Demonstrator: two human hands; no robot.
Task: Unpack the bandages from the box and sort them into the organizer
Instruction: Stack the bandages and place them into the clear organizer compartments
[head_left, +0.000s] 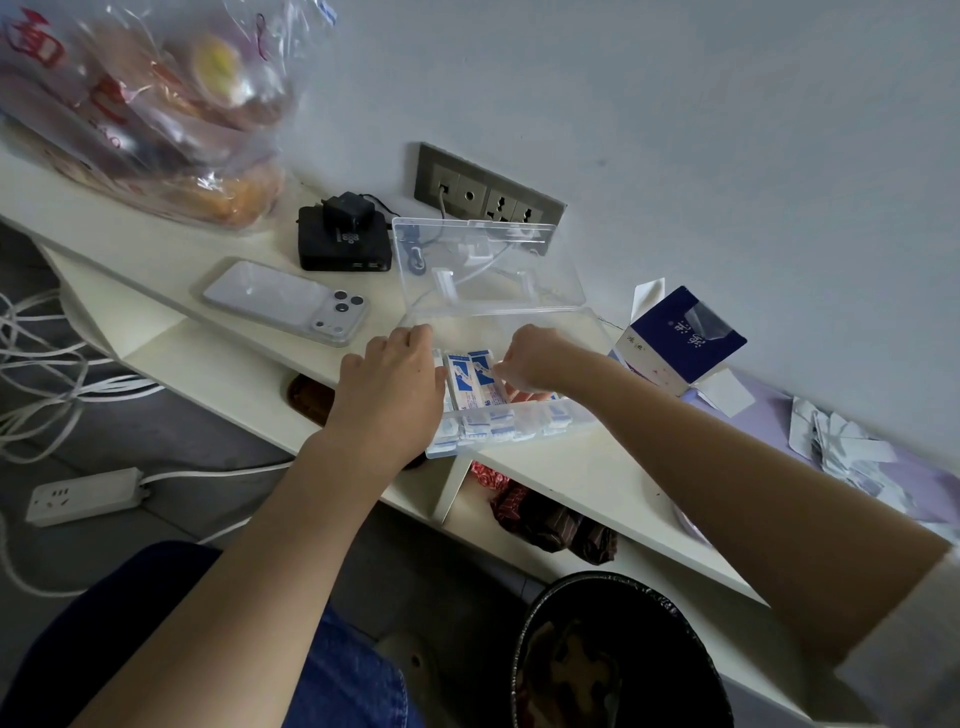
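Observation:
A clear plastic organizer (571, 332) sits on the white desk with its lid (483, 270) raised toward the wall. Several blue-and-white wrapped bandages (475, 387) stand in its compartments. My left hand (387, 384) rests on the organizer's left end, fingers curled over its edge and the leftmost bandages. My right hand (535, 364) reaches into the organizer from the right, its fingers curled down among the bandages; whether it pinches one is hidden. The opened blue-and-white bandage box (685, 338) lies to the right of the organizer.
A phone (288, 301) lies face down left of the organizer, next to a black device with a charger (343, 239). A bagged bundle (156, 114) fills the far left. Torn wrappers (841, 441) lie at right. A black bin (618, 654) stands below the desk's edge.

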